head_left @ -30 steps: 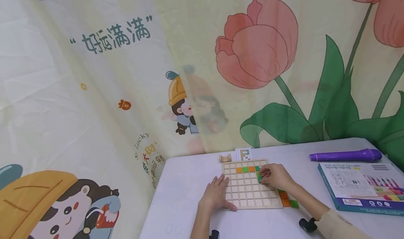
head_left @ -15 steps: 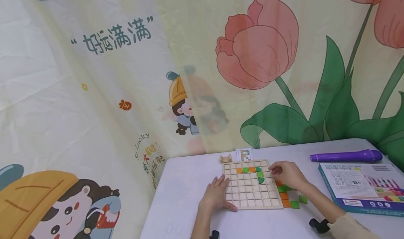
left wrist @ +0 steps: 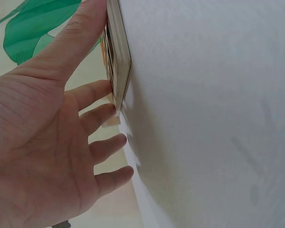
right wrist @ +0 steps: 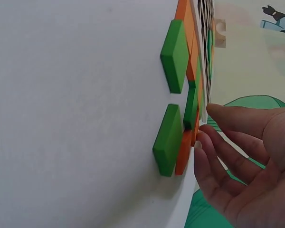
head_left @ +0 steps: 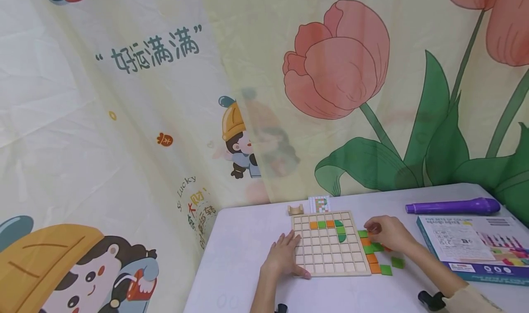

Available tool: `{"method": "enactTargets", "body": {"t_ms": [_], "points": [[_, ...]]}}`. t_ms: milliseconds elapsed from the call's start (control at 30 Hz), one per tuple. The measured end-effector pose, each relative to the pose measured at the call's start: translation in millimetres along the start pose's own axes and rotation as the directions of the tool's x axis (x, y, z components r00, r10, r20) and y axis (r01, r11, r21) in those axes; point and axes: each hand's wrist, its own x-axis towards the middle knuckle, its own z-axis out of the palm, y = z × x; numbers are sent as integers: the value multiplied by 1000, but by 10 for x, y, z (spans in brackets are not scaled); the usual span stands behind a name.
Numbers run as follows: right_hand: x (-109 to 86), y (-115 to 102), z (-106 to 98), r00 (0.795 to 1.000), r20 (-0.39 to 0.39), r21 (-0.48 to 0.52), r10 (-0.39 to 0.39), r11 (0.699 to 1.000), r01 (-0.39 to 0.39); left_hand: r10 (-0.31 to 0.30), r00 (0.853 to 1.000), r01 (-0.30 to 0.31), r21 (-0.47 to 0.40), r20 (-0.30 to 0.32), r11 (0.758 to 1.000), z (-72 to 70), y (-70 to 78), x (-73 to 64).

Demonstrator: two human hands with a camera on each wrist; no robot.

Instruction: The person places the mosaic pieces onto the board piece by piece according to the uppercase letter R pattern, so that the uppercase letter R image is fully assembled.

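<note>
A wooden grid board [head_left: 318,259] lies on the table. On it, orange and green tiles run along an upper row, and a short column of green tiles [head_left: 340,230] turns down at the row's right end. My left hand [head_left: 283,254] rests at the board's left edge with its fingers spread; in the left wrist view, the thumb [left wrist: 80,38] lies against the edge. My right hand [head_left: 388,233] hovers at the loose tiles right of the board, thumb and fingers loosely bent. The right wrist view shows no tile between its fingertips. Loose green tiles [right wrist: 175,57] lie near them.
Behind the board stand a small wooden holder [head_left: 295,209] and a pattern card [head_left: 320,204]. A purple microphone-shaped object [head_left: 452,206] and a flat printed box [head_left: 475,248] lie on the right. A printed curtain [head_left: 264,97] hangs behind the table.
My right hand has left the green column on the board and moved right, to the loose tiles. The rounded green tile at the column's bottom is now uncovered. My left hand stays put.
</note>
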Motion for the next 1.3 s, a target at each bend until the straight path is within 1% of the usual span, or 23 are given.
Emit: {"method": "enactTargets", "body": {"t_ms": [133,300,567,733,800,933,1100,1300], "points": [[-7,67,-6,1000,-7,-20,-3,1000,3,-2,1000,2,-8,-4,1000,2,3,-7],[-9,122,0,1000,-18,-19,-5,1000,5,-3,1000,3,-9,-5,1000,-5,5,-15],[2,106,-5,999,-47,-24,7,1000,-8,-16,1000,16,-36,-4,999,-18,-13,-24],[2,88,-33,996,-78,34,49,998,-47,-4,1000,4,-44,-2,999,-18,-17,-28],[8,74,-47,995,-84,60,55,997,-50,-1,1000,1,-40,3,999,-14,-21,-28],[48,31,-48,994,-99,86,37,996,-28,-5,1000,5,-31,7,999,-12,-29,-30],[124,-35,-2,995,-97,146,5,989,9,-10,1000,10,-54,5,998,-26,-36,-47],[220,-111,108,998,-69,185,12,983,1,5,1000,-5,-52,-3,999,-25,-26,-48]]}}
